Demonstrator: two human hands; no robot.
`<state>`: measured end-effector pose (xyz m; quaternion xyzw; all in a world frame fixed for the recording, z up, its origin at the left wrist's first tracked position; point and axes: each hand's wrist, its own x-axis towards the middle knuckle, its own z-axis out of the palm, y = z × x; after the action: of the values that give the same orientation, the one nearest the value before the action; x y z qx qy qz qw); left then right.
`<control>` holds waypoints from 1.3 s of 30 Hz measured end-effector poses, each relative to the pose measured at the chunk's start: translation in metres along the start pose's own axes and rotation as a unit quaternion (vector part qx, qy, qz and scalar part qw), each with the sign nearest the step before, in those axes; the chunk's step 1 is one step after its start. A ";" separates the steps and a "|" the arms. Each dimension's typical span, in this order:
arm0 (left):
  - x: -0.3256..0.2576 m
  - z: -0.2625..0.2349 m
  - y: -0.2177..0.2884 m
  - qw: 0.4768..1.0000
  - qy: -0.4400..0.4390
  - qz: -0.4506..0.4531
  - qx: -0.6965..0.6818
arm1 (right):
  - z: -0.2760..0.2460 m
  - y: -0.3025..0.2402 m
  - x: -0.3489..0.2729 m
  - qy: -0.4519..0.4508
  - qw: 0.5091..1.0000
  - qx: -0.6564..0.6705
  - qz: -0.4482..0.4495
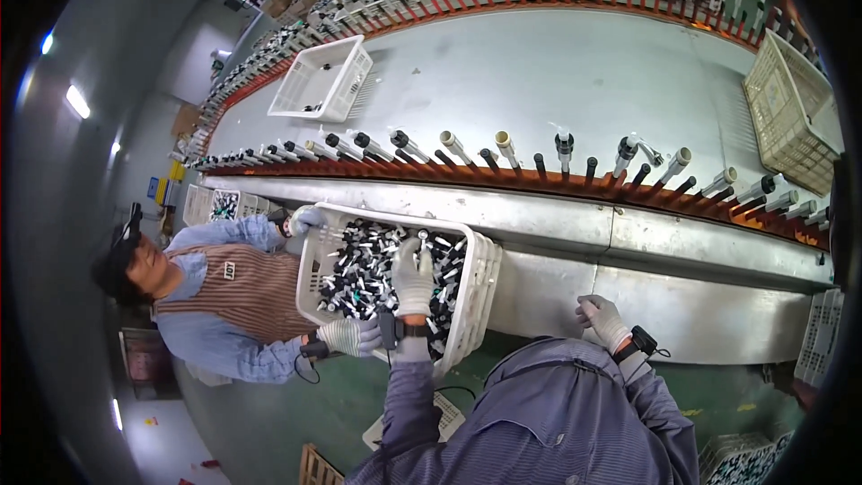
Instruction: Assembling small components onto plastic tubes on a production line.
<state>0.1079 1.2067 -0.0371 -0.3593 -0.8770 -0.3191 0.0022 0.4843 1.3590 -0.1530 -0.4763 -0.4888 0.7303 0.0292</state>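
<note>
My left hand [413,285], in a white glove, reaches over a white plastic crate [482,301] full of small black, white and silver tubular parts [359,260]. Its fingers are bent together down among the parts; what they grip is hidden. Beside the bare metal ledge [539,292], my gloved right hand [603,319] is closed with its fingers curled, and I cannot make out anything in it. A co-worker's gloved hands [350,336] hold the same crate by its left side and near corner.
A conveyor line [557,181] carries upright pegs, some with tubular parts, around a grey metal table [539,63]. On the table stand a white crate [310,90] and a beige crate [790,117]. The co-worker [233,292] in a striped apron stands at left; others work across the table.
</note>
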 end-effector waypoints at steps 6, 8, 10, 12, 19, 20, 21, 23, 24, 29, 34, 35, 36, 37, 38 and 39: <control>-0.054 0.036 0.016 0.938 -0.263 -0.024 0.226 | -0.027 0.023 -0.029 -0.018 0.999 -0.025 0.016; -0.060 0.042 0.007 0.953 -0.273 -0.001 0.132 | -0.036 0.042 -0.028 -0.026 0.995 -0.082 -0.041; -0.065 0.043 0.011 0.950 -0.299 0.063 0.057 | -0.053 0.048 -0.031 -0.030 0.995 -0.086 -0.040; -0.063 0.041 0.004 0.929 -0.359 0.055 0.071 | -0.067 0.044 -0.038 -0.041 0.994 -0.090 -0.045; -0.074 0.062 0.049 0.877 -0.440 0.102 0.167 | -0.149 0.073 -0.058 0.022 0.993 -0.111 -0.027; -0.074 0.067 0.053 0.876 -0.439 0.117 0.160 | -0.161 0.083 -0.061 0.040 0.992 -0.111 -0.041; -0.079 0.068 0.053 0.879 -0.434 0.124 0.155 | -0.168 0.090 -0.063 0.049 0.990 -0.116 -0.058; -0.078 0.079 0.081 0.881 -0.427 0.071 0.192 | -0.188 0.099 -0.070 0.073 0.991 -0.099 -0.044; -0.080 0.076 0.076 0.888 -0.410 0.053 0.202 | -0.191 0.095 -0.076 0.068 0.993 -0.088 -0.038; -0.091 0.080 0.068 0.919 -0.347 0.074 0.173 | -0.204 0.094 -0.093 0.061 0.994 -0.091 -0.029; -0.107 0.102 0.046 0.920 -0.338 0.124 0.154 | -0.216 0.101 -0.107 0.069 0.997 -0.031 0.002; -0.110 0.104 0.042 0.921 -0.334 0.133 0.152 | -0.217 0.100 -0.112 0.071 0.997 -0.016 0.011; -0.116 0.104 0.036 0.922 -0.328 0.141 0.150 | -0.217 0.101 -0.113 0.070 0.997 -0.014 0.007; -0.117 0.106 0.036 0.921 -0.326 0.154 0.148 | -0.220 0.105 -0.116 0.076 0.997 -0.009 0.004; -0.118 0.108 0.035 0.920 -0.323 0.166 0.146 | -0.223 0.108 -0.118 0.081 0.997 -0.004 0.001; -0.120 0.107 0.034 0.920 -0.319 0.176 0.142 | -0.227 0.112 -0.120 0.083 0.997 -0.002 -0.001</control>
<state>0.2424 1.2098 -0.1307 -0.5862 -0.7901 -0.0538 -0.1709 0.7608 1.3955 -0.1714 -0.5348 -0.4864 0.6875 0.0696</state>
